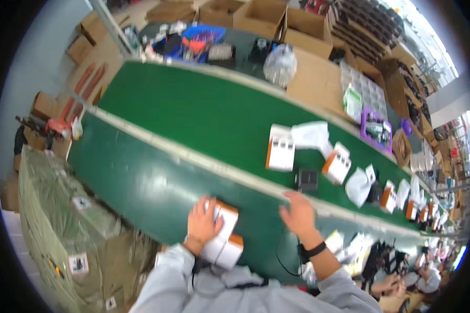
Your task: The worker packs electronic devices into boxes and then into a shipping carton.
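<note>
Head view: I see the left hand [202,224] curved over an orange-edged white box [226,221], touching it; whether it grips, I can't tell. A second white box [227,253] sits bodyward of it. The right hand [300,216] is open, thumb apart, near a black box [307,180].

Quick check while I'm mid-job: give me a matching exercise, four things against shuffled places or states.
Things
1. Left hand
2. Right hand
3. Purple plastic basket
4. Small square black box

Places or states
A. On the bright green work surface
B. Empty, with a black wristband on its wrist
C. Holding small items
D. Touching a white-and-orange cardboard box

Pairs: 1-D, 2-B, 3-C, 4-A
</note>
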{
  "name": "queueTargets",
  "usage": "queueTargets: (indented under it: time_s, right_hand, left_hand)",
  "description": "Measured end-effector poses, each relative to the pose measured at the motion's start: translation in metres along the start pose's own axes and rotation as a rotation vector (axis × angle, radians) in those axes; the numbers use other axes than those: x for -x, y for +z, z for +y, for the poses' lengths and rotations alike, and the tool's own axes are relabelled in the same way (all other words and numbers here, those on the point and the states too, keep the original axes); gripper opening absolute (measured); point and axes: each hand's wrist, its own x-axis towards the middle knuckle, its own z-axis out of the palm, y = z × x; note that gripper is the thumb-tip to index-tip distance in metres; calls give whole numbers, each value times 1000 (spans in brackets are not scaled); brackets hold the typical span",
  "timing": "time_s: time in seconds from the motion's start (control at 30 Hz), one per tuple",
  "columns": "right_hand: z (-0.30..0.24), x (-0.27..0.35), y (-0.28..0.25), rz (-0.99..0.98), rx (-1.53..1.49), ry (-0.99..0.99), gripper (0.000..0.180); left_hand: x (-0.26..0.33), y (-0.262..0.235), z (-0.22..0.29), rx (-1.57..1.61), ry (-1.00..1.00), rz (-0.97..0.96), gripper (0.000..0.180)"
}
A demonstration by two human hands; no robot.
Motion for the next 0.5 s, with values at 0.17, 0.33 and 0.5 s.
queueTargets:
  time_s: [0.17,0.33,0.5]
  right_hand:
    - [-130,91,65,-292,-235,-182,90]
    - [-160,136,109,-200,7,-48,112]
    - [-159,156,109,-63,73,403,110]
  left_hand:
    - [1,0,-5,116,25,178,59]
    - [6,0,-21,379,-15,218,57]
    - [27,-20,-23,443,107,241,54]
